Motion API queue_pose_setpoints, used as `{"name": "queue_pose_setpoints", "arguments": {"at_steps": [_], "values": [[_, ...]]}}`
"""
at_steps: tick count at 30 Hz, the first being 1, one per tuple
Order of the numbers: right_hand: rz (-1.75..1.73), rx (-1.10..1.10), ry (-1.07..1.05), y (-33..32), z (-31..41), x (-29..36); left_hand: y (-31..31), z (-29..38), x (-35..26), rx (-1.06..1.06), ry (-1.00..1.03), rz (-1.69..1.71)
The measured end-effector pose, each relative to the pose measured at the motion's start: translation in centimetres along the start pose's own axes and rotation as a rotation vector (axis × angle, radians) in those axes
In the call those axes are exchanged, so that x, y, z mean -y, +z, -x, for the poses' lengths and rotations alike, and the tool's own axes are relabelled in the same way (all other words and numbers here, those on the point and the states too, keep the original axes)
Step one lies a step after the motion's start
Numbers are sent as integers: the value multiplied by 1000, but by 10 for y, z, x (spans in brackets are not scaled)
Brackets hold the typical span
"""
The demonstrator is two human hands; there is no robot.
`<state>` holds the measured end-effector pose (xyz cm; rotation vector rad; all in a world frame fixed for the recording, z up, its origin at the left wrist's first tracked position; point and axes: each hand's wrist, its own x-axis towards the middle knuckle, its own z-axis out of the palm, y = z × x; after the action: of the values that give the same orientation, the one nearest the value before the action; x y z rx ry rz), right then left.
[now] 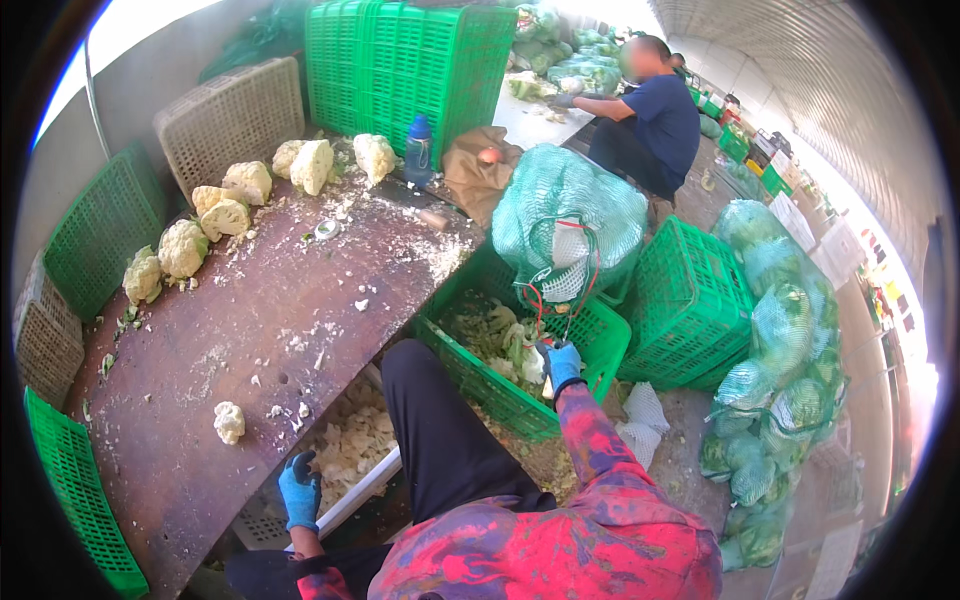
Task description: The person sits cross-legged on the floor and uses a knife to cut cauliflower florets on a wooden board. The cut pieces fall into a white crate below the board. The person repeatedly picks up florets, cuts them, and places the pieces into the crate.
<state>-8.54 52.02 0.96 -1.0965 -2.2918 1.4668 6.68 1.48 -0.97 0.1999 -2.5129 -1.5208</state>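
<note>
My left hand (301,491), in a blue and black work glove, has its fingers apart and holds nothing visible. It hovers by the table's near edge, over a crate of cut cauliflower florets (356,457). A small floret (229,422) lies on the brown table (187,367) beyond it. My right hand (561,364), gloved alike, grips what looks like a small knife (548,388); most of it is hidden by the fingers. This hand is above a green crate (487,397) of leaves and trimmings, just below a teal mesh sack (577,210) with red cord.
Cauliflower heads (225,218) line the table's far side, near a blue bottle (418,150) and a tape roll (326,229). Green crates (405,75) are stacked behind. Another crate stack (686,307) and filled mesh sacks (780,360) stand at right. A person (660,120) sits farther back.
</note>
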Motion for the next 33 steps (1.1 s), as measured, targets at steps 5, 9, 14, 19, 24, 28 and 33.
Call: {"name": "queue_pose_setpoints", "arguments": {"at_steps": [5,9,14,19,24,28,33], "values": [[86,219,-44,20,9,-23,3,-51,-33,-160,305,-390],[-136,266,-77,26,25,-18,27,-88,-45,-140,162,-735],[-374,480,-60,20,32,-2,59,-113,-43,-22,37,-1037],[-266,543,-120,21,62,25,24,-156,-44,-414,477,-98],[-269,507,-203,16,94,62,-65,-136,-24,-706,128,-710],[-228,632,-363,36,108,96,-86,-115,1,-433,-392,-418],[-247,931,-423,86,160,120,-76,-93,18,-337,-159,-193]]}}
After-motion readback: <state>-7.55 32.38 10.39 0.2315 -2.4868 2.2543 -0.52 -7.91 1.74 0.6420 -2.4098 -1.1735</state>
